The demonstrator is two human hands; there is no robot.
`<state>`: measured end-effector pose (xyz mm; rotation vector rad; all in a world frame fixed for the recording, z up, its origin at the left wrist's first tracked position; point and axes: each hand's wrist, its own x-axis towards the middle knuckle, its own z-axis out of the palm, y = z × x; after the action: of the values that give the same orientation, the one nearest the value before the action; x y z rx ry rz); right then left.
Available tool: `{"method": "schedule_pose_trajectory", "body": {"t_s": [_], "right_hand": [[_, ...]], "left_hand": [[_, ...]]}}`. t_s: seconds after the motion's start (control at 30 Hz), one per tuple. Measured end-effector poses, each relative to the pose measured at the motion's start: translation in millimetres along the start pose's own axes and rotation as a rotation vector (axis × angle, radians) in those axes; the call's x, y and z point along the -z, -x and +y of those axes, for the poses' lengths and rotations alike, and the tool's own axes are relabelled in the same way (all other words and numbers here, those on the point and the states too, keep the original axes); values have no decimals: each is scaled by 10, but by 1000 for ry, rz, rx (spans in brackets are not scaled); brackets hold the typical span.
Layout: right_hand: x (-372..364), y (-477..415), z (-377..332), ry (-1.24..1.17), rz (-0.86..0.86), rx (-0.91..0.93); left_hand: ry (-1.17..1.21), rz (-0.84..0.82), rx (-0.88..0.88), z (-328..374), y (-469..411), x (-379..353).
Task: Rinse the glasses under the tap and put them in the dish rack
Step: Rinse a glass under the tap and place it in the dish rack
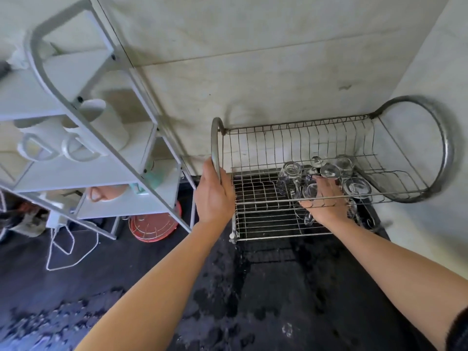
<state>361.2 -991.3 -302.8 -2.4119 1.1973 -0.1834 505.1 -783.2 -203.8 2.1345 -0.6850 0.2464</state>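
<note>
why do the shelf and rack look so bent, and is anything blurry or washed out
Head view: the wide-angle lens bows the white shelf unit and the dish rack's end hoops; the glasses are clear and glinting, so their edges merge; the right hand among them looks slightly soft; wet patches on the dark counter shine.

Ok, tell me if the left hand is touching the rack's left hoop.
Touching. The head view shows the left hand gripping the left hoop, with the thumb on the near side of the tube and the fingers curled behind it.
</note>
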Motion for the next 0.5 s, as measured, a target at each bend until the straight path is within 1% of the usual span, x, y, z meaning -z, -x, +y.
{"method": "schedule_pose_trajectory", "body": {"t_s": [0.13, 0.23, 0.37, 0.5], "right_hand": [[-98, -25, 19, -12, 30, 46], [-119, 19, 32, -23, -33, 0], [-128, 205, 38, -71, -50, -22], [-102, 417, -9, 130, -52, -45]], "left_hand": [[29, 1, -3, -21, -4, -15], [13, -9, 11, -29, 0, -18], [10, -28, 18, -17, 5, 8], [33, -66, 9, -11, 8, 36]]}}
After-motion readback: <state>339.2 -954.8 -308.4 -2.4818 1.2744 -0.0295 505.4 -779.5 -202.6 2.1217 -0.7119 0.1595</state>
